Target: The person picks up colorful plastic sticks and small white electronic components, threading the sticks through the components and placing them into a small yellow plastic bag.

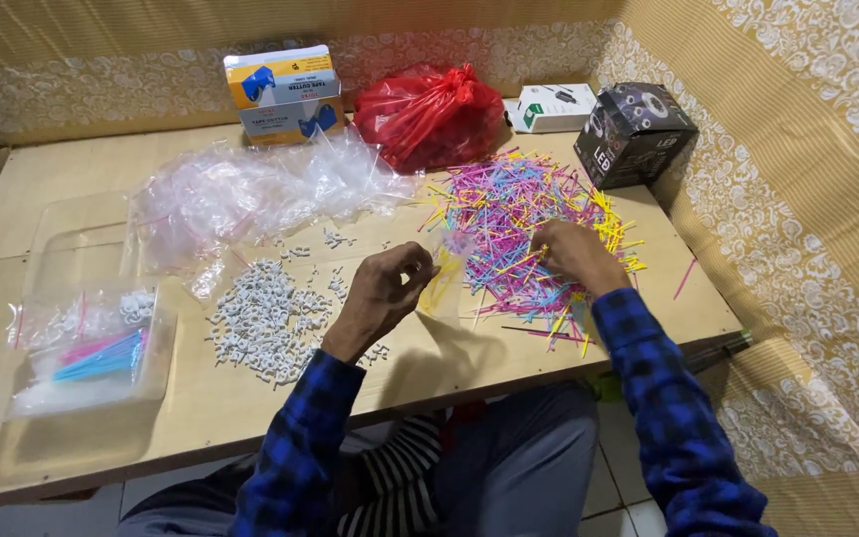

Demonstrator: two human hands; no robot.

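Two hands work near the tabletop's (201, 408) front edge. The left hand (382, 288) pinches a small clear bag (446, 267) holding yellow sticks. The right hand's (571, 254) grip presses together on the coloured sticks (509, 214).

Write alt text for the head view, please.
A person in blue plaid sleeves sits at a wooden table; the left hand holds a small clear bag with yellow sticks, and the right hand picks in a pile of coloured sticks. Small white clips, clear bags, a plastic tray, a red bag and boxes surround them.
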